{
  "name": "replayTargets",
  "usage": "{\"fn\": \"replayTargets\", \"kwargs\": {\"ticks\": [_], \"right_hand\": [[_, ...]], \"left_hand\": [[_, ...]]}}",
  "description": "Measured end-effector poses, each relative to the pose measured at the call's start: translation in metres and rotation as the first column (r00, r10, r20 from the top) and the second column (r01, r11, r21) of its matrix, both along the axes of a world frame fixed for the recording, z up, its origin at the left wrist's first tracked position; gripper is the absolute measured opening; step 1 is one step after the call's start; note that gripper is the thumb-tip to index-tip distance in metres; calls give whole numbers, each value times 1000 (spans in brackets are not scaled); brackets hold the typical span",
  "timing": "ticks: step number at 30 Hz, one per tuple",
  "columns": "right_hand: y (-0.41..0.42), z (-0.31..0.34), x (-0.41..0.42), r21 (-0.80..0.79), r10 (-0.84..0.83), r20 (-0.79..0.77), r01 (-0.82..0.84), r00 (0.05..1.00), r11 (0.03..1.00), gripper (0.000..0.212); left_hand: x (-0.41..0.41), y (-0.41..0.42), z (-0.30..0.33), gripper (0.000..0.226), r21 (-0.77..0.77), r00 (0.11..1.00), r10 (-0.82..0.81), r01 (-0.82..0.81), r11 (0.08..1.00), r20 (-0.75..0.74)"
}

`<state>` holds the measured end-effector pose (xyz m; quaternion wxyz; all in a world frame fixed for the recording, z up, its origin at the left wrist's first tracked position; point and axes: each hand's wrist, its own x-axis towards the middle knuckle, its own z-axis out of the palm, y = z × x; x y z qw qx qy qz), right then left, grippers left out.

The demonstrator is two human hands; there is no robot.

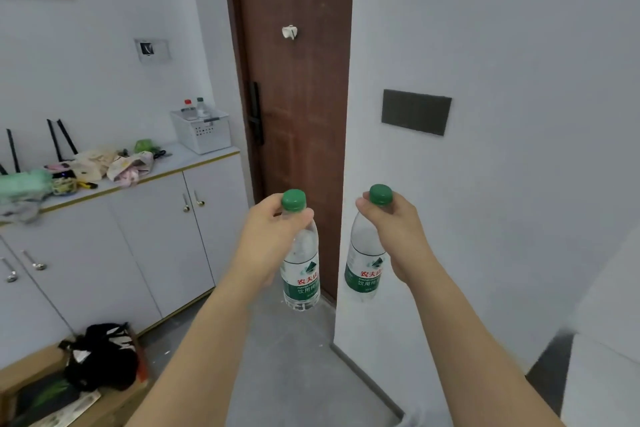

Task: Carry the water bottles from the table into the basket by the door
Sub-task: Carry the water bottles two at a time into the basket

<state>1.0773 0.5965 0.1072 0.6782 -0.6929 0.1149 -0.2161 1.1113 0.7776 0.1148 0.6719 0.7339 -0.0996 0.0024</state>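
I count two green-capped water bottles in hand: my left hand [268, 236] grips the left bottle [300, 270] at its neck, and my right hand [398, 229] grips the right bottle [363, 263] likewise, both upright. At ten o'clock the white basket [202, 130] sits on the cabinet top [180, 163] beside the brown door [298, 97], holding two more bottles [194, 108].

Two bottles in white basket [202, 132] hidden below shoulders by basket wall. Items on cabinet top [194, 158] blurred, cut by left edge. Left hand [266, 236] covers left bottle [301, 274] neck; right hand [398, 229] covers right bottle [363, 270] side.
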Motion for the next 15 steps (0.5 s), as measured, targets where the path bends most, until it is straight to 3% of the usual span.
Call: {"fn": "replayTargets", "kwargs": {"ticks": [8, 15], "right_hand": [[88, 16, 152, -37, 32, -11, -32, 999, 999, 27], [120, 9, 276, -64, 99, -26, -100, 995, 993, 25]], "left_hand": [[138, 87, 18, 9, -10, 999, 3, -3, 1000, 40], [258, 115, 7, 15, -58, 997, 71, -71, 996, -5]]}}
